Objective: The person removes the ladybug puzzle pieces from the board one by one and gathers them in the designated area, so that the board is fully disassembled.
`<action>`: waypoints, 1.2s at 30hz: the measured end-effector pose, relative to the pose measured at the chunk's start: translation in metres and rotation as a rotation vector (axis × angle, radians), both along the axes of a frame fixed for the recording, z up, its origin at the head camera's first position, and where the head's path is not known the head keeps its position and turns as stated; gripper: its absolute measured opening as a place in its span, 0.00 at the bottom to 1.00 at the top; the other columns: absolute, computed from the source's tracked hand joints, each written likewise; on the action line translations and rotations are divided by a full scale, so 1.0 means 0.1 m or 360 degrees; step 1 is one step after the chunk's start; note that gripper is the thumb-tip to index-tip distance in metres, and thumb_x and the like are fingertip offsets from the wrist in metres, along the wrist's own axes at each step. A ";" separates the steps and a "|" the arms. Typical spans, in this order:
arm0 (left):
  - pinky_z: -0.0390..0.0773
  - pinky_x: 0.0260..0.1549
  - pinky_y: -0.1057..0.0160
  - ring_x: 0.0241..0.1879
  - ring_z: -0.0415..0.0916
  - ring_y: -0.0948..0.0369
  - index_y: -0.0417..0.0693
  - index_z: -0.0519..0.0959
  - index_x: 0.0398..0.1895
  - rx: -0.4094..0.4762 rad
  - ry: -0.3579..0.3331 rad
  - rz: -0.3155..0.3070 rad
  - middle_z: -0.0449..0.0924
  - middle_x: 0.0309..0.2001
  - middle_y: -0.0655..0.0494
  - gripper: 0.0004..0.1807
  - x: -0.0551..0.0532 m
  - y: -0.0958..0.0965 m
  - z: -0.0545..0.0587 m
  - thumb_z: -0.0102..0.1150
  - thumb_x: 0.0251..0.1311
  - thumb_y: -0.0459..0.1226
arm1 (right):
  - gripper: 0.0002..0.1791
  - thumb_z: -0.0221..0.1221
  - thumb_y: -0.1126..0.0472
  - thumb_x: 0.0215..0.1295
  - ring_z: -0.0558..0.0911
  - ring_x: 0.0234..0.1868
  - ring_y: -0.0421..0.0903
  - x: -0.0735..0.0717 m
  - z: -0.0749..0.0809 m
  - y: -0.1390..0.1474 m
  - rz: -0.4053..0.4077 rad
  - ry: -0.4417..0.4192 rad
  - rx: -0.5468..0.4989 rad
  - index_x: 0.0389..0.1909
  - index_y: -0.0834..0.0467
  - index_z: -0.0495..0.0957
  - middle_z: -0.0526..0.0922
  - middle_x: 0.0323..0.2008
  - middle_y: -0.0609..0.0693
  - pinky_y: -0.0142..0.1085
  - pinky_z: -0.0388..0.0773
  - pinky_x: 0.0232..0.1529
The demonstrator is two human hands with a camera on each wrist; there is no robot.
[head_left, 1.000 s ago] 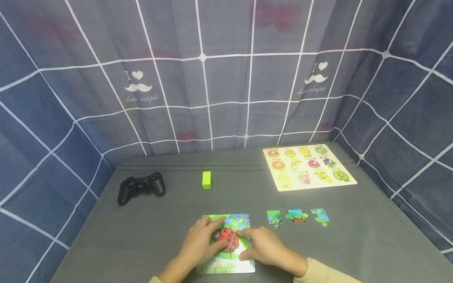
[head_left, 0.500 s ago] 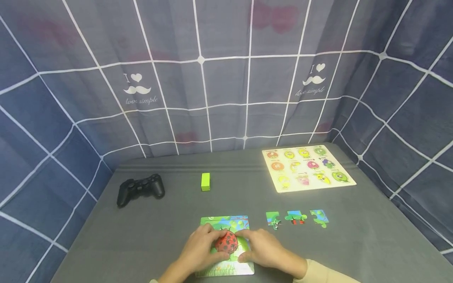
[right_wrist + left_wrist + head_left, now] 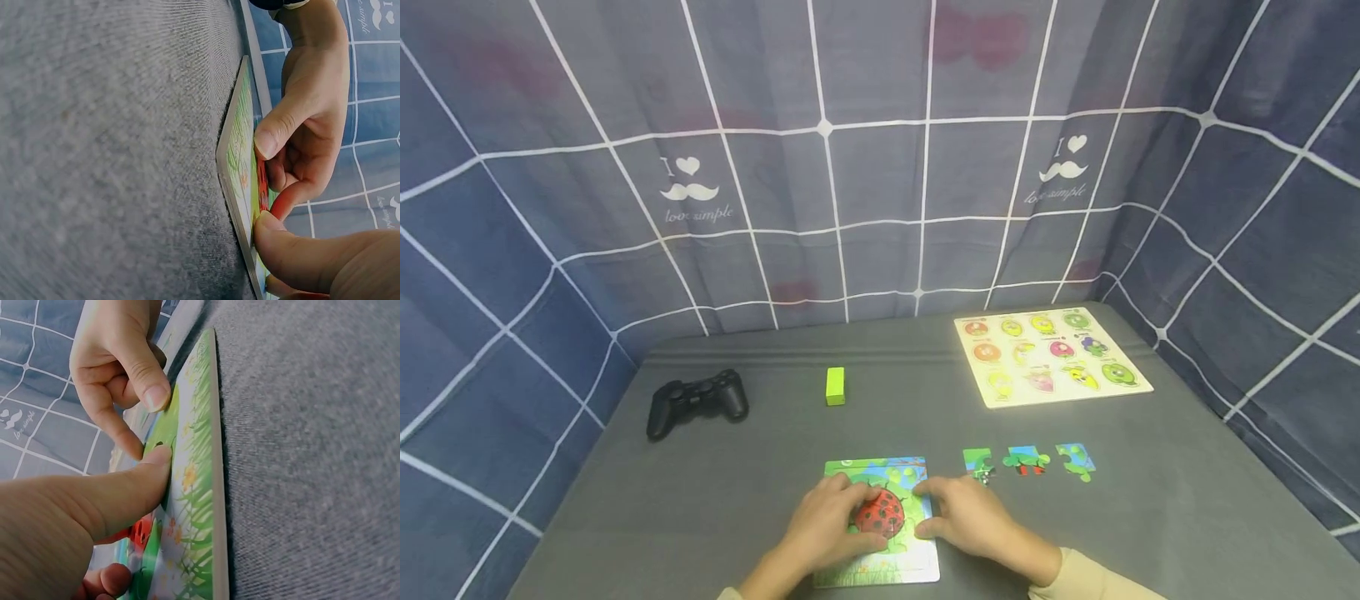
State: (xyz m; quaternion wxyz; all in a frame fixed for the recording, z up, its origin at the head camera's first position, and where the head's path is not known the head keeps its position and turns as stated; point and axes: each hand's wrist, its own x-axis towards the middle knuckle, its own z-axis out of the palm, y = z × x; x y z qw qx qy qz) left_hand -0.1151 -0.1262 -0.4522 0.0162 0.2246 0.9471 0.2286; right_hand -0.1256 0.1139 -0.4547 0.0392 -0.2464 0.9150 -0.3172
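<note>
A ladybug puzzle [image 3: 889,515] lies flat on a gray-covered table [image 3: 737,483], at the middle of the near side. A person's left hand [image 3: 823,525] reaches over its left part, relaxed and released, thumb and index finger spread apart and touching the picture. The right hand [image 3: 970,518] is also unclenched, its thumb and index finger parted at the puzzle's right side. Just beyond that hand, to the right, sit three loose pieces [image 3: 1026,459]. Farther back are a black game controller [image 3: 697,402] at left, a green block [image 3: 835,386] near center and a fruit board [image 3: 1017,400] at right.
</note>
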 end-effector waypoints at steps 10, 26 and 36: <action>0.57 0.29 0.72 0.30 0.55 0.69 0.55 0.82 0.51 0.0016 -0.0040 0.0014 0.63 0.29 0.67 0.31 -0.01 0.03 0.01 0.74 0.42 0.57 | 0.25 0.74 0.52 0.45 0.59 0.16 0.29 0.00 0.02 -0.03 -0.0017 0.0075 0.0104 0.44 0.62 0.84 0.65 0.14 0.36 0.25 0.63 0.20; 0.58 0.32 0.69 0.32 0.58 0.66 0.58 0.82 0.50 0.0052 -0.0070 0.0143 0.64 0.34 0.64 0.32 -0.01 0.07 -0.03 0.76 0.39 0.56 | 0.23 0.75 0.55 0.43 0.62 0.18 0.29 -0.04 0.04 -0.07 -0.0026 0.0099 0.0133 0.41 0.62 0.84 0.69 0.16 0.37 0.26 0.64 0.21; 0.59 0.32 0.68 0.33 0.59 0.65 0.60 0.81 0.47 0.0061 -0.0078 0.0176 0.64 0.34 0.63 0.30 -0.01 0.10 -0.03 0.76 0.37 0.56 | 0.23 0.75 0.59 0.44 0.61 0.15 0.28 -0.07 0.01 -0.06 0.0011 -0.0004 0.0026 0.42 0.64 0.82 0.67 0.14 0.36 0.24 0.63 0.17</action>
